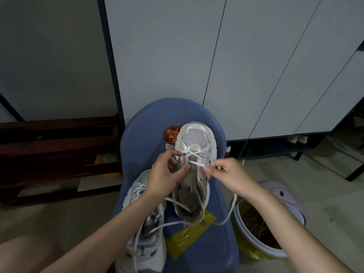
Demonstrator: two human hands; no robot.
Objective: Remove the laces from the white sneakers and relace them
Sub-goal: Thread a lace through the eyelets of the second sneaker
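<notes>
Sneakers sat on a blue chair (149,123), and the one being laced (194,154) lay toe-away toward the chair's back, beside a round cartoon sticker (171,134). The second sneaker (143,223) lay nearer the person, toward the chair's front edge, with its own lace loose across it.

The left hand (165,174) gripped the near side of the sneaker, thumb pressed by the tongue and fingers curled over the eyelet row. The right hand (226,174) pinched the lace (199,164) near its tip between thumb and fingertips, other fingers curled in. Only the lowest crossings near the toe looked threaded; the rest of the lace trailed off the chair's right edge, toward a white bucket (262,233) on the floor beside the chair.

By my judgement the step was feeding the tip through the next eyelet on the right side. Doing it well would mean holding the tip short so it stayed stiff, keeping the eyelet flap lifted with the left fingers, and pulling the slack through evenly. The lace should lie flat and untwisted, and both ends should stay roughly equal. The trailing loop could snag on the chair edge or drop into the bucket, so gathering it first would help.
</notes>
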